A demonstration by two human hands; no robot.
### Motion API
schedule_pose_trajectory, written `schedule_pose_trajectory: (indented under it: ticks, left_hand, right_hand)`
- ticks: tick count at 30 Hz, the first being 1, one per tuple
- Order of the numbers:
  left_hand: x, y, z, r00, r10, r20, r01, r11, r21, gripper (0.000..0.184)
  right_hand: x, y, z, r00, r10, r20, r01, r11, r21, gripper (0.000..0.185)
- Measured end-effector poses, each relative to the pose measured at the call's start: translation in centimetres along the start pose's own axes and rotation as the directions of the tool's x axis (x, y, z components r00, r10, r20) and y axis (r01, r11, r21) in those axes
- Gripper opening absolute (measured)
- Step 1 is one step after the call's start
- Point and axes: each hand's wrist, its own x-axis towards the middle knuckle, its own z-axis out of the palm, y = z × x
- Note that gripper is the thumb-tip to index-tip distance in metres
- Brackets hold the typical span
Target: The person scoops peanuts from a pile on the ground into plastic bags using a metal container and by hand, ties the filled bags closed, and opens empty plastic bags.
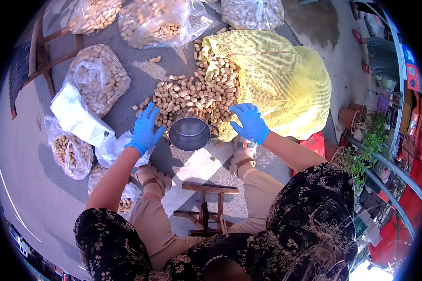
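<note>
My left hand (pixel 147 129), in a blue glove, is open with its fingers apart at the left edge of a heap of peanuts (pixel 187 93). On the other side, my right hand (pixel 249 122), gloved the same, is open beside the mouth of a yellow mesh sack (pixel 281 79). Peanuts spill from that sack onto the ground. Between my hands stands a dark metal pot (pixel 189 134) with a handle on its right; no peanuts show inside it. Neither hand touches the pot.
Bags of peanuts (pixel 98 77) lie at the left and along the top. White plastic bags (pixel 82 117) lie near my left arm. A wooden stool (pixel 211 188) stands between my legs. Potted plants (pixel 365 145) and a metal rail (pixel 384 187) are at the right.
</note>
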Motion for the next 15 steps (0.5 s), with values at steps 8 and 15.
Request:
schedule_pose_trajectory:
  ticks: [8, 15]
  left_hand:
    - [7.2, 11.3, -2.8, 0.98, 0.138, -0.144, -0.154, 0.982, -0.109, 0.037]
    - [11.2, 16.9, 0.8, 0.982, 0.143, -0.122, -0.174, 0.939, -0.297, 0.032]
  right_hand:
    - [-3.6, 12.1, -3.6, 0.657, 0.641, -0.397, -0.744, 0.637, -0.201, 0.098]
    - [-10.4, 23.3, -0.8, 0.167, 0.979, -0.12, -0.745, 0.205, 0.634, 0.1]
